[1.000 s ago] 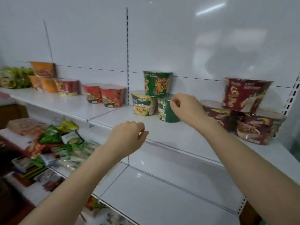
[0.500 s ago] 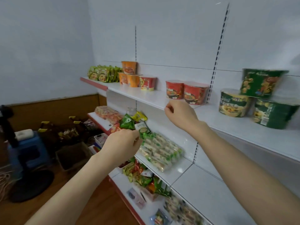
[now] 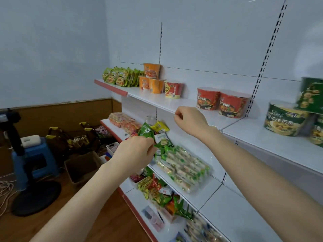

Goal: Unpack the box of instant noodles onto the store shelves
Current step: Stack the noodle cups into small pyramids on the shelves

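Two empty hands raised before white metal store shelves [image 3: 271, 145]
The left hand [image 3: 134, 152] and right hand [image 3: 190, 119] each have their fingers curled in, pinching nothing. Round red instant-noodle bowls [image 3: 208, 98], tall orange noodle cups [image 3: 152, 72] and green noodle bowls [image 3: 284, 119] stand on the top shelf, some stacked. The open brown cardboard box [image 3: 82, 165] sits on the wooden floor [image 3: 104, 215], left of the shelves.

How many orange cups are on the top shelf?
3. The left orange cup and right orange cup stand together right of the green packets; the top orange cup sits on them. Others may hide behind.
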`<action>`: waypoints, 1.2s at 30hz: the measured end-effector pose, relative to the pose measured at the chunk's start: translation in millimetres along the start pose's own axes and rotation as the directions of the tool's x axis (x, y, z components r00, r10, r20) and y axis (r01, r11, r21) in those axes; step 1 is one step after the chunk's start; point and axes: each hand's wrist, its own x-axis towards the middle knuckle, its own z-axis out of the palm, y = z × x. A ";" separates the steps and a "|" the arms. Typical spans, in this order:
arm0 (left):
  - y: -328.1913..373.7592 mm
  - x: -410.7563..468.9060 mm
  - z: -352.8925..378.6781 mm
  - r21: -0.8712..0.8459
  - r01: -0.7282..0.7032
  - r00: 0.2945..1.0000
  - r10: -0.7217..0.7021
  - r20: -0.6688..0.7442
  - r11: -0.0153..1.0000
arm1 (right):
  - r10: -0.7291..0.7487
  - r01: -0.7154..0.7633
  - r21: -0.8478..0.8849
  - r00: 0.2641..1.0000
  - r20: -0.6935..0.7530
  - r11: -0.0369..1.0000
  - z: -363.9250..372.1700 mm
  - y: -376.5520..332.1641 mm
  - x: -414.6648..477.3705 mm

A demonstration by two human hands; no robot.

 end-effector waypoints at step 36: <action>204.9 22.8 -0.9 -0.236 -0.581 0.809 0.586 -0.056 0.779 | 0.510 -0.565 -0.223 0.820 -0.259 0.794 -151.0 115.4 -198.1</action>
